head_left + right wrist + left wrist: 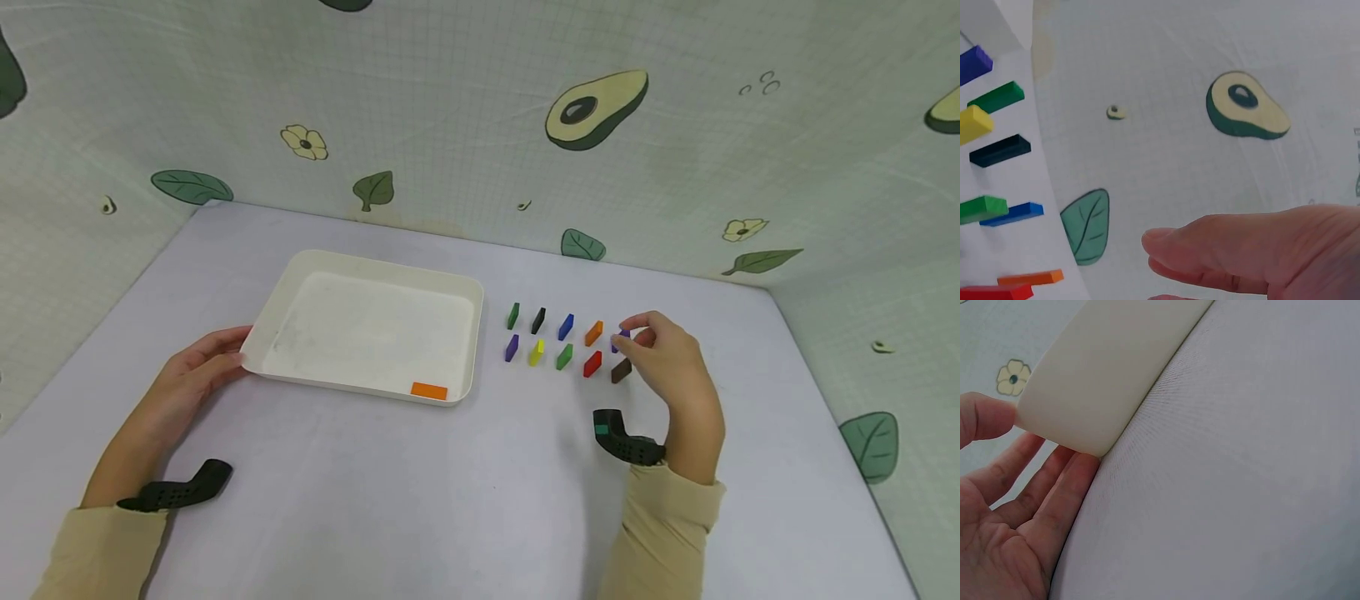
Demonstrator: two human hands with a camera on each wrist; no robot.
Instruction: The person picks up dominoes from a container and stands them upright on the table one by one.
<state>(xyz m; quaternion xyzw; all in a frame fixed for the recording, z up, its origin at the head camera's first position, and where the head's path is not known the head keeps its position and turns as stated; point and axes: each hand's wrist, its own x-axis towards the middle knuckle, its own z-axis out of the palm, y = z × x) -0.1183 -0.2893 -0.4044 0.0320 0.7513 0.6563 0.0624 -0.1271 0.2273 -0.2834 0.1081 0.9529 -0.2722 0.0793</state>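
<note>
My left hand (191, 379) grips the left front corner of a white rectangular tray (360, 263). In the left wrist view the thumb lies on the tray's rim, with the fingers against its outer side and low edge. An orange block (429, 391) lies inside the tray at the front right. At the right end of two rows of small upright blocks, my right hand (667, 362) pinches a purple block (614, 347) between thumb and forefinger, which partly cover it. A dark brown block (621, 371) stands just in front. The right wrist view does not show the pinched block.
Other blocks in the rows include green (513, 316), black (538, 321), blue (566, 327), orange (593, 333), yellow (536, 352) and red (592, 363). They stand right of the tray on a white table (450, 500). Patterned cloth (450, 108) hangs behind and at the sides.
</note>
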